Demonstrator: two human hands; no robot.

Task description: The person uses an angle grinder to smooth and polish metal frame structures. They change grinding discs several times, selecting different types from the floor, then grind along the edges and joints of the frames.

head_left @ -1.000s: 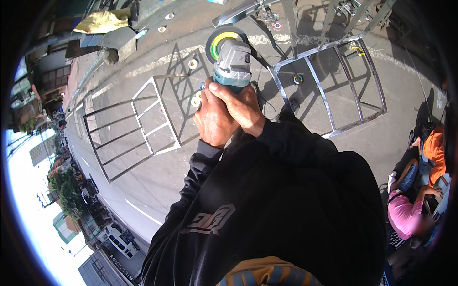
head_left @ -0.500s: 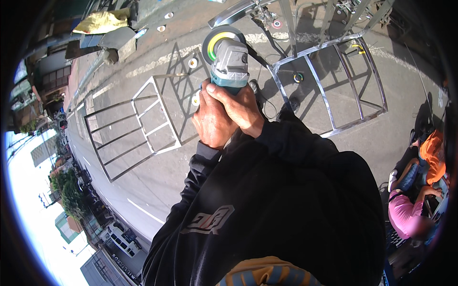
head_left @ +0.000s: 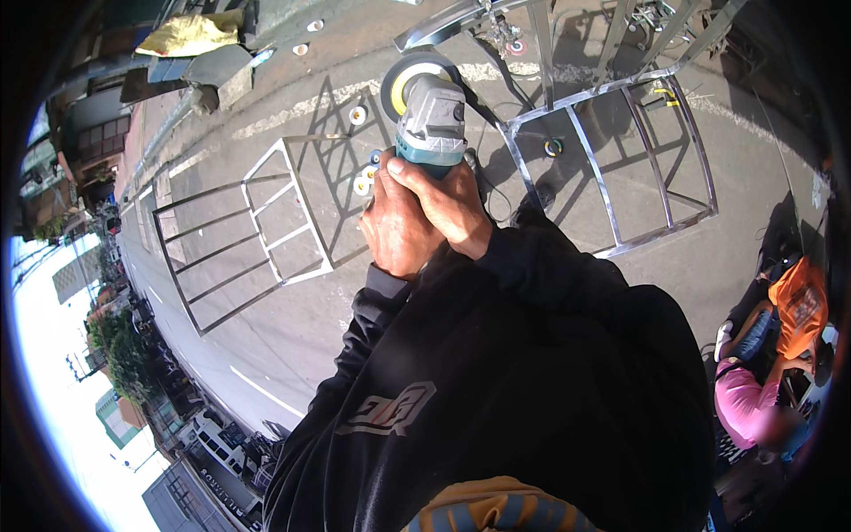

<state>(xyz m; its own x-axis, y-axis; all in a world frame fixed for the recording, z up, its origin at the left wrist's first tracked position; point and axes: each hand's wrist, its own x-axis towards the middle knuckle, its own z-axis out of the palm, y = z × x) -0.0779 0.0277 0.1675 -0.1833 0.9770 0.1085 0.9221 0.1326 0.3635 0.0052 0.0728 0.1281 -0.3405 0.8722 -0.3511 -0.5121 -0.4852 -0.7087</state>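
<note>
Out over the sunlit pavement, both hands are locked around an angle grinder [head_left: 432, 115], held up in the middle of the view. The left hand [head_left: 396, 222] wraps the near end of the tool's body, fingers curled tight, and the right hand [head_left: 448, 206] closes over it from the right side, thumb lying across the teal casing. The grinder's grey head points away from the person, its round disc [head_left: 409, 78] with a yellowish centre at the far end, above the ground and not visibly touching any metal. Black sleeves [head_left: 523, 266] run back toward the near edge.

On the ground to the left lies a grey metal frame [head_left: 253, 235] with parallel bars, flat on the concrete. To the right and farther off, a second, shinier frame [head_left: 620, 151] casts hard shadows, with a small round disc [head_left: 553, 147] lying inside it. More loose discs [head_left: 362, 184] sit just left of the hands on the ground. At the far right edge, a person in a pink top [head_left: 745, 399] sits beside someone in orange [head_left: 798, 301], well apart from the grinder.
</note>
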